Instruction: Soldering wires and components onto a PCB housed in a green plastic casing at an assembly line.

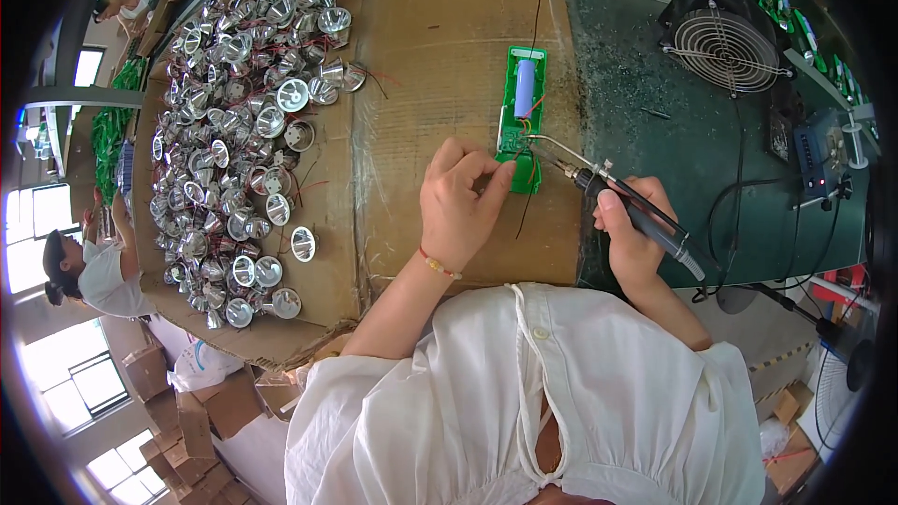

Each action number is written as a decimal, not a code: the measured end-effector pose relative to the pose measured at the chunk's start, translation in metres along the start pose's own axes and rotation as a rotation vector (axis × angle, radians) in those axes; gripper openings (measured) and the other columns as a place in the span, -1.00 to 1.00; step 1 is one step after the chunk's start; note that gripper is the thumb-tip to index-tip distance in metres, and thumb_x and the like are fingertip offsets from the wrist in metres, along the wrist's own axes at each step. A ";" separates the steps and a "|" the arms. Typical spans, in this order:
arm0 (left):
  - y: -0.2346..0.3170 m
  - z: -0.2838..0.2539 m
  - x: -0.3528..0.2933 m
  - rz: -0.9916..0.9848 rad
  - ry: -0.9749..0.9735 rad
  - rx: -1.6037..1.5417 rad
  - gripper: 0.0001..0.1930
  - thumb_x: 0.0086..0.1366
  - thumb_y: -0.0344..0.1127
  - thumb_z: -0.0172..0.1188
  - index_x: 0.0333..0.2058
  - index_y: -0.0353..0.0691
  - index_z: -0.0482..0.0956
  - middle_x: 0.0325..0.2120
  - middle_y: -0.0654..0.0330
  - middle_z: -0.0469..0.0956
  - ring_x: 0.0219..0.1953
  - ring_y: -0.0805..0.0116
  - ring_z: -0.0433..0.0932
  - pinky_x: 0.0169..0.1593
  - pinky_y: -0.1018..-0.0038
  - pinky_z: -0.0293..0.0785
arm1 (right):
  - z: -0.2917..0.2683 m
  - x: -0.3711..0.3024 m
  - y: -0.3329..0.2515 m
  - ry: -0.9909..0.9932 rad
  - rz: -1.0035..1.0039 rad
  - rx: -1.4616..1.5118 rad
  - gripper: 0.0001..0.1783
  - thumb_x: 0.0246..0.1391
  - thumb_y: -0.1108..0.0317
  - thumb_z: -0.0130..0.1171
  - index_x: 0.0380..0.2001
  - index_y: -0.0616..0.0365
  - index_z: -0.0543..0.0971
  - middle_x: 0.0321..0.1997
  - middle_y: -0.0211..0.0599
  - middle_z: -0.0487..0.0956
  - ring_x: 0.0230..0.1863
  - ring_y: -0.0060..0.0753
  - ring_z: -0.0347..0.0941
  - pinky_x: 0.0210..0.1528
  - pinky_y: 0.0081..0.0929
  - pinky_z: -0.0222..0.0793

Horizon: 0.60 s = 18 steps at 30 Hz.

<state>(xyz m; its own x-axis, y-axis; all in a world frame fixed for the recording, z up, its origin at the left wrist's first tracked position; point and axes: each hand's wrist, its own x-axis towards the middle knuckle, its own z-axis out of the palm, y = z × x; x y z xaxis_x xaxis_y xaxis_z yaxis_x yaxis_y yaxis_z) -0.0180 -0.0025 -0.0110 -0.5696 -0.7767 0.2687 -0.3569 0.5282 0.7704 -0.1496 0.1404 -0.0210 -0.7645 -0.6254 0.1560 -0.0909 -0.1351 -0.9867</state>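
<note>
A green plastic housing (528, 178) lies lengthwise on the cardboard in front of me, its open side up. Inside it are a lilac cylindrical battery cell (525, 89) and a small green circuit board (512, 138). Thin red and dark wires run from the board. My left hand (458, 194) is closed in a pinch at the board's left side, its fingertips on a thin wire. My right hand (638, 229) grips a black soldering iron (645, 223). The iron's tip and its curved metal feed tube (558, 143) reach the board from the right.
On the left, a cardboard box (327, 304) holds many silver reflector cups (238, 45) with red wires. A black fan with a wire guard (725, 47) and a blue soldering station (817, 164) stand right, with trailing cables. Green housings line the far edge. Another person (98, 266) works at far left.
</note>
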 end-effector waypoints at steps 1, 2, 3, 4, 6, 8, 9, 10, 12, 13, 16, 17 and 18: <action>0.000 0.000 0.000 0.017 -0.004 0.000 -0.85 0.01 -0.40 0.27 -0.62 -0.28 0.48 -0.55 0.19 0.40 -0.57 0.31 0.38 -0.49 0.42 0.30 | -0.002 0.000 0.000 0.005 0.000 -0.004 -0.82 -0.04 0.42 0.23 -0.47 0.26 0.44 -0.64 -0.37 0.49 -0.63 -0.70 0.36 -0.59 -0.72 0.24; 0.000 0.000 0.000 0.032 -0.007 0.001 -0.85 0.01 -0.40 0.27 -0.62 -0.29 0.49 -0.53 0.18 0.41 -0.57 0.32 0.37 -0.50 0.43 0.30 | -0.003 0.000 0.000 0.004 0.003 -0.004 -0.82 -0.04 0.42 0.23 -0.47 0.26 0.44 -0.64 -0.37 0.49 -0.63 -0.70 0.36 -0.59 -0.72 0.24; 0.000 0.001 -0.001 0.028 -0.009 0.001 -0.85 0.01 -0.40 0.27 -0.62 -0.29 0.49 -0.53 0.18 0.41 -0.57 0.32 0.37 -0.50 0.43 0.30 | -0.003 0.000 -0.001 -0.002 0.028 -0.006 -0.82 -0.04 0.42 0.23 -0.47 0.26 0.44 -0.64 -0.37 0.49 -0.63 -0.70 0.36 -0.59 -0.72 0.24; 0.000 0.001 -0.001 0.012 -0.013 -0.001 -0.85 0.01 -0.40 0.27 -0.62 -0.29 0.49 -0.53 0.18 0.41 -0.57 0.32 0.37 -0.50 0.43 0.30 | -0.004 0.000 -0.002 -0.008 0.052 -0.007 -0.82 -0.04 0.41 0.23 -0.47 0.26 0.44 -0.64 -0.36 0.49 -0.64 -0.69 0.36 -0.59 -0.72 0.25; 0.000 0.002 -0.001 -0.008 -0.019 -0.004 -0.85 0.00 -0.40 0.27 -0.62 -0.28 0.48 -0.52 0.18 0.41 -0.58 0.31 0.37 -0.50 0.43 0.30 | -0.004 0.001 -0.004 -0.021 0.066 -0.017 -0.82 -0.04 0.41 0.23 -0.47 0.27 0.44 -0.64 -0.36 0.49 -0.64 -0.69 0.36 -0.59 -0.72 0.25; 0.000 0.002 -0.001 -0.009 -0.021 -0.003 -0.85 0.00 -0.40 0.27 -0.62 -0.27 0.48 -0.52 0.19 0.41 -0.58 0.30 0.37 -0.48 0.41 0.29 | -0.004 0.001 -0.004 -0.035 0.078 -0.027 -0.82 -0.04 0.42 0.23 -0.47 0.27 0.44 -0.64 -0.36 0.49 -0.64 -0.69 0.36 -0.59 -0.71 0.24; -0.001 0.002 -0.002 -0.012 -0.020 -0.004 -0.85 0.00 -0.40 0.27 -0.62 -0.27 0.48 -0.52 0.19 0.41 -0.58 0.30 0.37 -0.48 0.41 0.29 | -0.004 0.001 -0.004 -0.024 0.063 -0.014 -0.82 -0.04 0.42 0.23 -0.47 0.27 0.44 -0.65 -0.36 0.49 -0.64 -0.69 0.36 -0.59 -0.71 0.24; -0.002 0.002 -0.003 0.002 -0.012 0.010 -0.85 0.01 -0.39 0.26 -0.62 -0.26 0.48 -0.52 0.20 0.41 -0.58 0.30 0.37 -0.46 0.41 0.29 | -0.004 0.001 -0.004 -0.013 0.048 -0.002 -0.82 -0.04 0.42 0.23 -0.48 0.27 0.44 -0.65 -0.37 0.49 -0.65 -0.69 0.36 -0.59 -0.71 0.24; -0.002 0.003 -0.004 0.014 -0.002 0.024 -0.86 0.01 -0.38 0.26 -0.62 -0.24 0.49 -0.51 0.22 0.41 -0.58 0.30 0.37 -0.44 0.40 0.28 | -0.004 0.001 -0.004 -0.009 0.041 0.002 -0.82 -0.04 0.42 0.23 -0.48 0.27 0.44 -0.66 -0.37 0.48 -0.65 -0.69 0.36 -0.59 -0.71 0.24; -0.002 0.002 -0.004 -0.001 -0.018 0.025 -0.86 0.01 -0.37 0.26 -0.62 -0.23 0.49 -0.51 0.23 0.42 -0.58 0.30 0.36 -0.41 0.40 0.28 | -0.004 0.001 -0.004 -0.004 0.033 0.008 -0.81 -0.05 0.42 0.24 -0.48 0.27 0.43 -0.66 -0.37 0.48 -0.65 -0.69 0.36 -0.59 -0.71 0.24; -0.003 0.002 -0.005 -0.006 -0.022 0.028 -0.86 0.02 -0.36 0.26 -0.62 -0.20 0.49 -0.50 0.26 0.42 -0.59 0.32 0.36 -0.39 0.41 0.26 | -0.003 0.001 -0.008 -0.027 0.068 -0.045 -0.81 -0.05 0.42 0.24 -0.49 0.27 0.43 -0.67 -0.38 0.47 -0.65 -0.69 0.35 -0.60 -0.71 0.23; -0.003 0.003 -0.005 0.008 -0.013 0.029 -0.86 0.02 -0.35 0.26 -0.62 -0.20 0.49 -0.49 0.26 0.42 -0.60 0.33 0.35 -0.39 0.42 0.26 | -0.003 0.001 -0.007 -0.028 0.068 -0.046 -0.81 -0.05 0.42 0.24 -0.49 0.27 0.43 -0.67 -0.38 0.47 -0.65 -0.69 0.35 -0.60 -0.71 0.23; -0.004 0.003 -0.005 0.008 -0.012 0.028 -0.86 0.02 -0.35 0.26 -0.62 -0.20 0.49 -0.49 0.26 0.42 -0.60 0.33 0.35 -0.39 0.42 0.26 | -0.004 0.001 -0.006 -0.030 0.064 -0.038 -0.82 -0.05 0.43 0.23 -0.50 0.26 0.43 -0.67 -0.38 0.47 -0.65 -0.69 0.35 -0.60 -0.72 0.23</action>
<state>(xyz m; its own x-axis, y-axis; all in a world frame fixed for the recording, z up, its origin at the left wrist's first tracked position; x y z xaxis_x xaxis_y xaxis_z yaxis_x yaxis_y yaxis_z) -0.0164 0.0003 -0.0170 -0.5814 -0.7684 0.2675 -0.3731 0.5439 0.7516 -0.1526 0.1433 -0.0148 -0.7499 -0.6549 0.0938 -0.0673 -0.0655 -0.9956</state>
